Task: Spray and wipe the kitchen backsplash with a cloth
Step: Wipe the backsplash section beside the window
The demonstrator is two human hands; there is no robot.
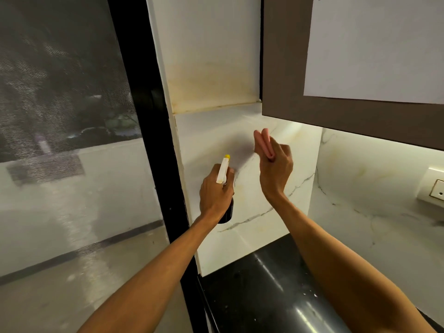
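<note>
The white marble backsplash (245, 131) with grey veins fills the middle of the view, above a black countertop (264, 284). My left hand (215, 193) grips a dark spray bottle (228, 210) with a white trigger head and a yellow nozzle, aimed up at the backsplash. My right hand (276, 169) is raised close to the wall and holds a folded pink cloth (263, 143), whose top sticks out above my fingers. The bottle's lower body is mostly hidden behind my left hand.
A black window frame (149, 140) with a mesh screen stands at the left. A brown upper cabinet (288, 68) with a white paper sheet hangs at the top right. A wall socket (434, 188) sits on the right wall. Yellowish stains mark the wall above the ledge.
</note>
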